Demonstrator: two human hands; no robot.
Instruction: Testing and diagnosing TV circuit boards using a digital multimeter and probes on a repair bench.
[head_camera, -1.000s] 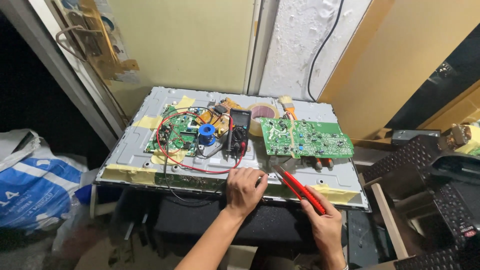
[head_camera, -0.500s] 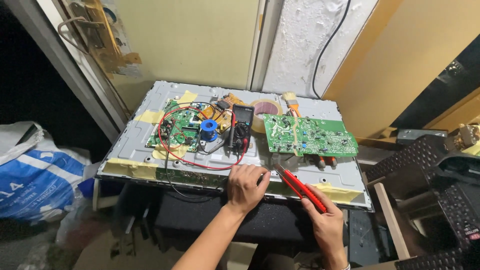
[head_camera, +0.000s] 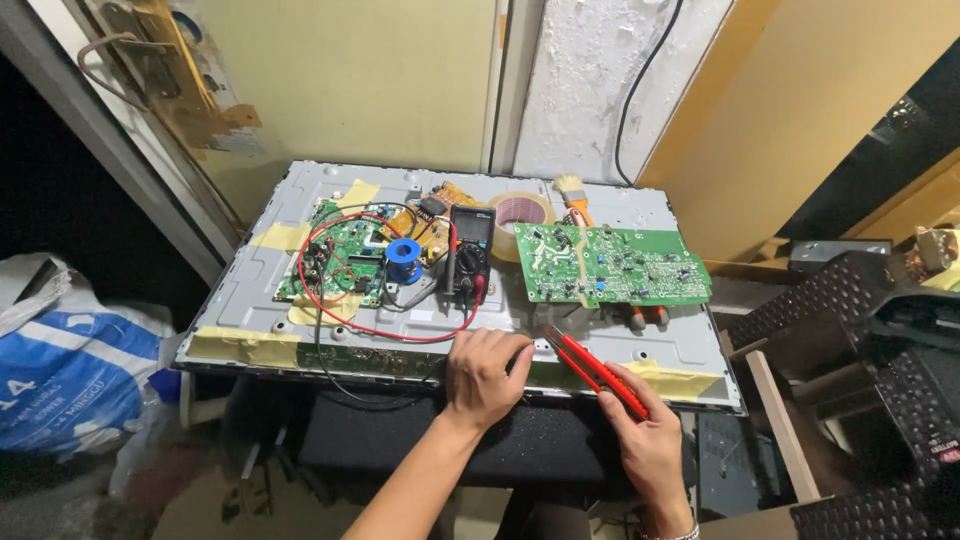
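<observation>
Right hand (head_camera: 652, 440) clenched round a slim red utility knife (head_camera: 597, 371), left hand (head_camera: 486, 372) loosely curled beside its tip.

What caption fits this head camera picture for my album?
Right hand holds red utility knife by left hand on grey metal panel.

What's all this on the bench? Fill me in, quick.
A person is working at the near edge of a grey metal panel lying flat. The left hand presses on that edge, and the right hand holds a red cutter with its tip pointing at the panel beside the left fingers. On the panel lie two green circuit boards, a black multimeter with red and black leads, a tape roll and a brush. Yellowish tape sits along the edge.
</observation>
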